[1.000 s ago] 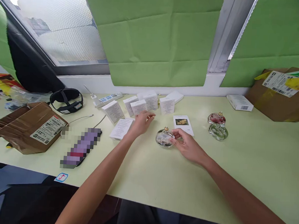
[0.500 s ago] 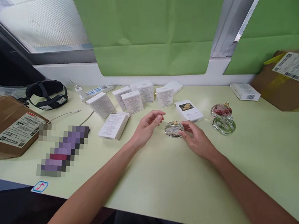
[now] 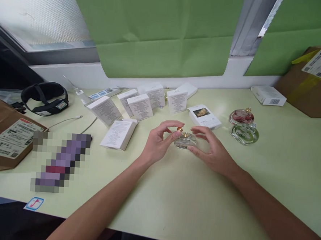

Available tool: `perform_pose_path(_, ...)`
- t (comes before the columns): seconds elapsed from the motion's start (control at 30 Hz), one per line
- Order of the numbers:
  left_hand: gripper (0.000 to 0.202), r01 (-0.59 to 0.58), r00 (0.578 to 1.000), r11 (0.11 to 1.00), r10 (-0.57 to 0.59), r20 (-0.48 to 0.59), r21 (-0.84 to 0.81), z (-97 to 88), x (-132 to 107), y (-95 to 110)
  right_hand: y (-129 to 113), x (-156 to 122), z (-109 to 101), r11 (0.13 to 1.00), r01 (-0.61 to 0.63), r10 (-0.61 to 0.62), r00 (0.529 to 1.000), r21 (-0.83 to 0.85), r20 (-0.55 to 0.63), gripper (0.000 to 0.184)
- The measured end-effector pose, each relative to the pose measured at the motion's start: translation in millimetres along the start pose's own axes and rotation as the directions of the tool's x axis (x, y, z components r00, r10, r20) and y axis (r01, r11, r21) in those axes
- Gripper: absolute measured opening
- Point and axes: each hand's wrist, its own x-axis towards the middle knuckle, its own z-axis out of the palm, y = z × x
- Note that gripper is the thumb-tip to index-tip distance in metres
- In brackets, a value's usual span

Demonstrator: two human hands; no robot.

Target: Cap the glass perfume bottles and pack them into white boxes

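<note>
Between the thumb and index finger of my left hand is a small copper-coloured cap, just above and left of the bottle's neck. A flat, rounded clear glass perfume bottle with a gold neck stands on the table. My right hand curves around its right end, the thumb at the front and the index finger raised behind the neck. To the right, two similar bottles sit close together, a red one and a green one.
White printed boxes stand at the back, with one box lying nearer and a picture box behind my hands. At left are a black headset, a carton and a blurred purple object. Another carton is far right.
My left hand has moved right, bringing the cap close to the bottle's neck. My right hand's fingers have spread wider, with the index finger lifted. The camera view has shifted slightly.
</note>
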Motion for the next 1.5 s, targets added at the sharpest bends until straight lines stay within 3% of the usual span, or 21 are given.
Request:
perform_pose_path(0.1,0.015,-0.109,0.993,0.99,0.113,-0.044,0.092,3.3,-1.8,0.0,-5.8,-0.9,-0.7,0.993,0.115,-0.119,0.984,-0.041,-0.131,0.05)
perform_pose_path(0.2,0.016,-0.173,0.979,0.971,0.187,-0.079,0.163,6.6,-4.0,2.8,-12.2,-1.8,-2.0,0.96,0.242,-0.27,0.937,-0.144,-0.221,0.044)
perform_pose_path(0.33,0.016,-0.188,0.979,0.975,0.196,-0.061,0.118,9.4,-6.3,8.2,-22.2,-4.0,-1.1,0.903,0.367,-0.414,0.883,-0.224,-0.222,0.037)
perform_pose_path(0.53,0.017,-0.146,0.989,0.989,0.146,-0.013,0.005,11.6,-8.5,10.1,-31.5,-7.7,0.3,0.894,0.403,-0.439,0.874,-0.195,-0.208,0.037)
perform_pose_path(0.67,0.017,-0.143,0.99,0.989,0.143,0.006,0.027,12.3,-10.8,11.6,-35.2,-10.2,-1.7,0.935,0.353,-0.353,0.921,-0.035,-0.162,0.03)
perform_pose_path(0.8,0.019,-0.201,0.98,0.977,0.2,0.017,0.065,13.3,-11.9,13.4,-39.4,-11.1,-2.0,0.958,0.078,-0.056,0.995,0.276,-0.086,0.018)
perform_pose_path(0.9,0.019,-0.254,0.967,0.963,0.252,0.036,0.092,14.7,-12.7,13.7,-39.8,-9.6,-0.9,0.898,-0.066,0.073,0.997,0.434,0.001,0.02)
perform_pose_path(1.13,0.027,-0.34,0.94,0.926,0.33,0.087,0.166,17.1,-15.6,15.4,-30.8,-5.7,0.5,0.734,-0.204,0.12,0.978,0.648,0.171,0.025)
perform_pose_path(1.23,0.031,-0.352,0.934,0.92,0.333,0.132,0.17,17.3,-16.3,17.3,-27.0,-5.2,0.8,0.709,-0.217,0.124,0.975,0.67,0.185,0.029)
perform_pose_path(1.37,0.024,-0.366,0.93,0.912,0.349,0.118,0.184,16.6,-15.9,20.0,-28.9,-5.2,-3.4,0.777,-0.199,0.129,0.979,0.598,0.158,0.033)
perform_pose_path(1.43,0.02,-0.374,0.927,0.901,0.364,0.09,0.219,15.1,-14.8,20.3,-29.9,-4.6,-7.6,0.857,-0.147,0.131,0.989,0.494,0.066,0.032)
perform_pose_path(1.5,0.018,-0.365,0.929,0.89,0.369,0.035,0.273,12.8,-13.1,19.1,-27.8,-3.3,-10.8,0.942,-0.069,0.111,0.987,0.327,-0.113,0.03)
